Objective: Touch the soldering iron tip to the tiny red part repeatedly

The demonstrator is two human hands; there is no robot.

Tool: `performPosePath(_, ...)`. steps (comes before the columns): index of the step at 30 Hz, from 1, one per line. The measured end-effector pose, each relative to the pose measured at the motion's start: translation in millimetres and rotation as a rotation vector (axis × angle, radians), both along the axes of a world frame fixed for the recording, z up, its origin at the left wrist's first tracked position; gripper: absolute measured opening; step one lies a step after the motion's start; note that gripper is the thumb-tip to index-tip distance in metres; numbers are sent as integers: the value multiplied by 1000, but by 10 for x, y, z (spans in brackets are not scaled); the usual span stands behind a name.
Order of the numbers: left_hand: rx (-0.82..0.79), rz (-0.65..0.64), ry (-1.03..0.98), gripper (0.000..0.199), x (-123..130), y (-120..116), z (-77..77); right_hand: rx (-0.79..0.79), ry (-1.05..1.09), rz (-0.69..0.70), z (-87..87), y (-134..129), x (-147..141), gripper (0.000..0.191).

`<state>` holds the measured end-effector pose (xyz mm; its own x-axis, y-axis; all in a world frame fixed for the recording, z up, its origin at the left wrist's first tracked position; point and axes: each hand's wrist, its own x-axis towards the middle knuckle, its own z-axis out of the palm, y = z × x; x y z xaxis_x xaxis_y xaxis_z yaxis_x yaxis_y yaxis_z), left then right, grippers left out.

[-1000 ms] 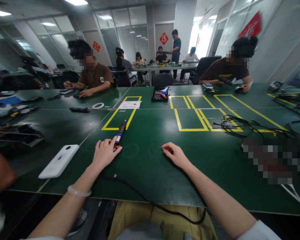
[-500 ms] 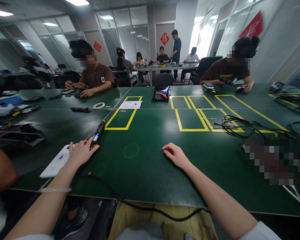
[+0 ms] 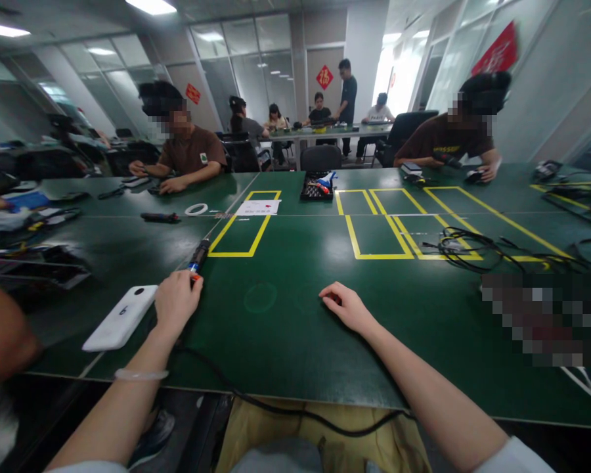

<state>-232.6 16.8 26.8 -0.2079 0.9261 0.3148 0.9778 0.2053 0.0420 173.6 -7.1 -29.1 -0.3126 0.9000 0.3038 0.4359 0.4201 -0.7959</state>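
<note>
Green table (image 3: 276,348) fills the lower frame. Left of centre we have the dark tool (image 3: 200,253), its near end under the left hand (image 3: 177,302); fingers partly hidden, so we can't tell whether they clasp it. Right hand (image 3: 349,309), right of centre, loosely curled on the table; we can't tell whether it holds anything. White case (image 3: 118,322), lower left, near the left hand. Black cable (image 3: 285,411), bottom centre.

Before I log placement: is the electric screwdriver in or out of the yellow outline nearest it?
Out: the electric screwdriver lies left of the yellow outline on the green tabletop, partly covered by the left hand.
</note>
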Motion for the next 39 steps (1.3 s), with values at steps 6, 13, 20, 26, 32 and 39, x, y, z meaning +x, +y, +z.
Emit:
performPosePath(6,-272,-494,-745,42,1054,60,-55,-24,28,7,40,-6,4,13)
performPosePath(13,-772,-868,-1217,58,2088,7,-130,-185,262,141,25,-7,6,33)
performPosePath(20,-774,-828,-1399,62,2181,-2,-279,-267,313,191,-4,17,-21,27)
performPosePath(26,-736,-654,-1499,39,2199,-7,-346,-84,206,33,-26,24,-23,18)
performPosePath(32,-719,-653,-1526,34,2176,6,-379,7,146,43,-25,18,-22,12)
performPosePath(39,-617,-727,-1402,28,2121,1,-340,-94,113,39,-36,37,-5,13)
